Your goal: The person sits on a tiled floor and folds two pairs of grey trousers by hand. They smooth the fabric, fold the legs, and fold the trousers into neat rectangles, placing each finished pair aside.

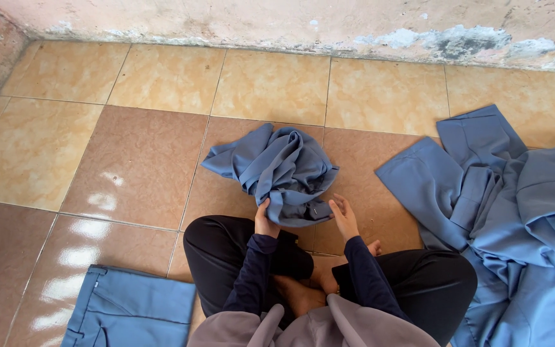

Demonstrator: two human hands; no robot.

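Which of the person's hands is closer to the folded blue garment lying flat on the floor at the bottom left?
Left. The left hand grips the crumpled blue garment, nearer the folded garment. The right hand lies farther right.

I see a tiled floor (142,160) of glossy tan and reddish-brown squares, running up to a stained, peeling wall (290,22) at the far side. Directly on it, in the middle, lies a crumpled blue-grey garment (277,170). To the right a large pile of blue cloth (509,225) spreads across several tiles, well apart from the crumpled piece. At the near left edge a flat folded blue garment (130,315) rests on a brown tile.
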